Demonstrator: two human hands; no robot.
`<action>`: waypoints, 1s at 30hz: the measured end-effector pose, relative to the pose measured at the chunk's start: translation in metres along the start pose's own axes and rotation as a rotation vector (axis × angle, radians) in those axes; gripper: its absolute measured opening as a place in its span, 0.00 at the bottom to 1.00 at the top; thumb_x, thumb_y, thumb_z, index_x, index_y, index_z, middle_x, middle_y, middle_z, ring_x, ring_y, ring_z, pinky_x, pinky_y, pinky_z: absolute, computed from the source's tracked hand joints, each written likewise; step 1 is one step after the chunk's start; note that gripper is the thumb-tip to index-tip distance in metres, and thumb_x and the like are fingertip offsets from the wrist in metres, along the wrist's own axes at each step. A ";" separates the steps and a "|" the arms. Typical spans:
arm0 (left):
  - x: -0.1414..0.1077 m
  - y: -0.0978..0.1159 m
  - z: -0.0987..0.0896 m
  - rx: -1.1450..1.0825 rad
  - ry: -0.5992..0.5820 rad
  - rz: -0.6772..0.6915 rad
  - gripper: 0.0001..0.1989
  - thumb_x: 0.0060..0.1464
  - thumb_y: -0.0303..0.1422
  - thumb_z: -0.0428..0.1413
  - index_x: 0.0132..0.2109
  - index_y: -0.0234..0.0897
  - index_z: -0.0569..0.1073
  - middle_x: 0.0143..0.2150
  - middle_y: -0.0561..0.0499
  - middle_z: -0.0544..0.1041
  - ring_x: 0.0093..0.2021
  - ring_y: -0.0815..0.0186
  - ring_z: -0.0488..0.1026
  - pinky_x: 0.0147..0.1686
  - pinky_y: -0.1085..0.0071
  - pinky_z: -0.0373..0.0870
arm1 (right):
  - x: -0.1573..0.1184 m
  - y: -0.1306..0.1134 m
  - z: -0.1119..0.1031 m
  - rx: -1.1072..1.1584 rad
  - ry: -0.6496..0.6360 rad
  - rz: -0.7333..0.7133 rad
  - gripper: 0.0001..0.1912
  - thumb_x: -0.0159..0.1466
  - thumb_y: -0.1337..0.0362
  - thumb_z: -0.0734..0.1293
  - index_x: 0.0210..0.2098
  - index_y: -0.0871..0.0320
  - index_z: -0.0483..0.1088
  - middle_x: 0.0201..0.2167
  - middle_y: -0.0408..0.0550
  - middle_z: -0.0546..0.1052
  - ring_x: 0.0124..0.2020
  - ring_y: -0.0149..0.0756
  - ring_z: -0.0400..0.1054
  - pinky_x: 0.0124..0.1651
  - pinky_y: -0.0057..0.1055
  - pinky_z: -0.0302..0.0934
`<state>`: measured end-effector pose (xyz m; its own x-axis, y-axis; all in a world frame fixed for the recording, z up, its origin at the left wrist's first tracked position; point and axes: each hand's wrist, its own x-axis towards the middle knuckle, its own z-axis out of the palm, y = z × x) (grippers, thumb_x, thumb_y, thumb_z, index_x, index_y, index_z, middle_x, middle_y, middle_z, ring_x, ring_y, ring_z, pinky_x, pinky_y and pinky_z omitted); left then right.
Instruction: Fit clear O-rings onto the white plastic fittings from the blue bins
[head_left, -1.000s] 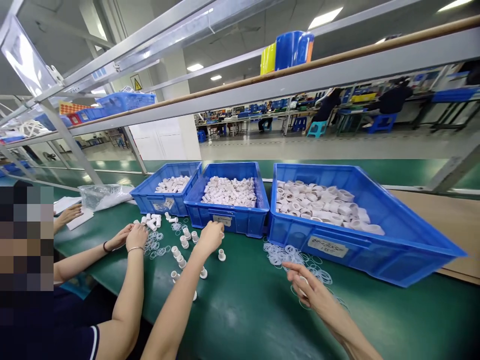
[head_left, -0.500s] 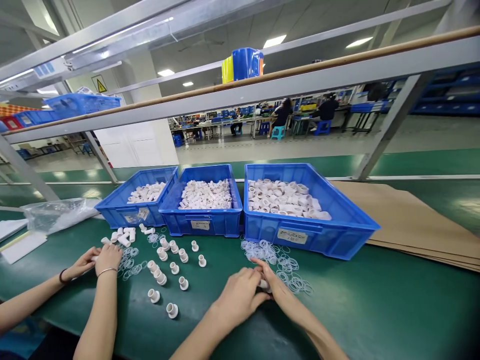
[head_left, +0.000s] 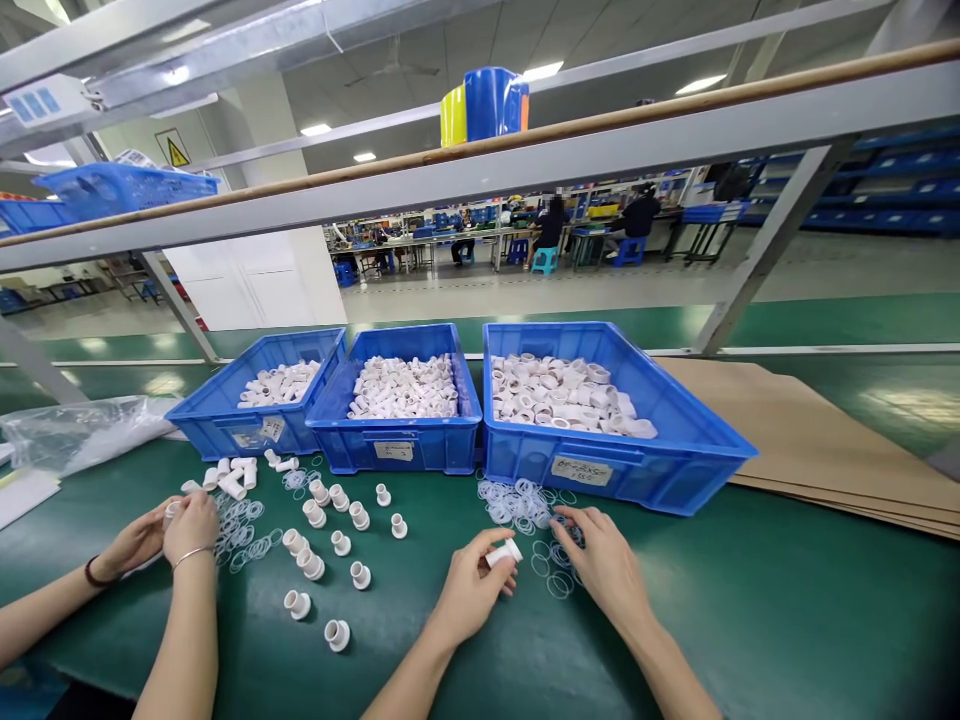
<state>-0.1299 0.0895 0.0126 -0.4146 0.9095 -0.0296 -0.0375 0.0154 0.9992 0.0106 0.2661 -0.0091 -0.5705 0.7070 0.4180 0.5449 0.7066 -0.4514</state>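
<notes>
My left hand [head_left: 474, 585] is closed around a white flanged plastic fitting [head_left: 504, 553], its flanged end pointing up and right. To its right my right hand [head_left: 600, 560] reaches over a heap of thin translucent rings [head_left: 525, 503]. Its thumb and forefinger are a little apart at the heap's right side, and no ring shows clearly between them. Some loose rings [head_left: 559, 584] lie just below the heap, between my two hands. Several similar white flanged fittings [head_left: 337, 634] stand on the green tabletop [head_left: 420, 650] left of my left hand.
Three blue bins of white fittings, left [head_left: 217, 412], middle [head_left: 360, 458] and right [head_left: 517, 455], line the back. Cardboard sheets [head_left: 810, 430] lie at right. At left, a co-worker's hands [head_left: 187, 525] work beside more rings [head_left: 238, 530]. A shelf beam [head_left: 480, 165] crosses above.
My hands were together around the fitting and have parted. The left keeps the fitting and the right has moved right, onto the rings. The view has shifted slightly.
</notes>
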 end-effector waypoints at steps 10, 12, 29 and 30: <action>0.002 -0.006 -0.002 -0.121 0.030 0.029 0.21 0.54 0.44 0.61 0.49 0.35 0.69 0.35 0.51 0.72 0.34 0.67 0.73 0.33 0.70 0.74 | -0.002 -0.009 0.002 0.013 -0.003 0.001 0.21 0.70 0.47 0.54 0.41 0.53 0.71 0.37 0.51 0.73 0.40 0.45 0.69 0.39 0.39 0.62; 0.002 -0.004 -0.002 -0.120 0.022 0.013 0.22 0.53 0.45 0.61 0.49 0.35 0.68 0.35 0.51 0.73 0.33 0.67 0.74 0.33 0.70 0.74 | -0.002 -0.007 0.003 -0.002 -0.002 -0.006 0.22 0.69 0.46 0.54 0.43 0.54 0.71 0.35 0.52 0.73 0.39 0.46 0.69 0.39 0.40 0.61; -0.001 0.002 -0.001 -0.113 0.031 0.000 0.25 0.52 0.48 0.61 0.48 0.33 0.69 0.35 0.48 0.74 0.33 0.67 0.73 0.33 0.69 0.73 | -0.002 -0.009 0.002 0.026 -0.033 0.035 0.21 0.68 0.48 0.54 0.35 0.53 0.71 0.32 0.50 0.72 0.37 0.45 0.69 0.37 0.38 0.61; -0.001 0.002 -0.001 -0.114 0.030 0.000 0.25 0.52 0.48 0.61 0.48 0.33 0.69 0.35 0.48 0.74 0.33 0.67 0.74 0.33 0.69 0.73 | -0.002 -0.010 0.001 0.028 -0.030 0.043 0.20 0.68 0.49 0.54 0.35 0.53 0.71 0.33 0.50 0.72 0.37 0.44 0.69 0.36 0.38 0.61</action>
<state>-0.1307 0.0885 0.0143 -0.4418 0.8965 -0.0324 -0.1399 -0.0331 0.9896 0.0059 0.2573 -0.0058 -0.5655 0.7349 0.3745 0.5521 0.6745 -0.4901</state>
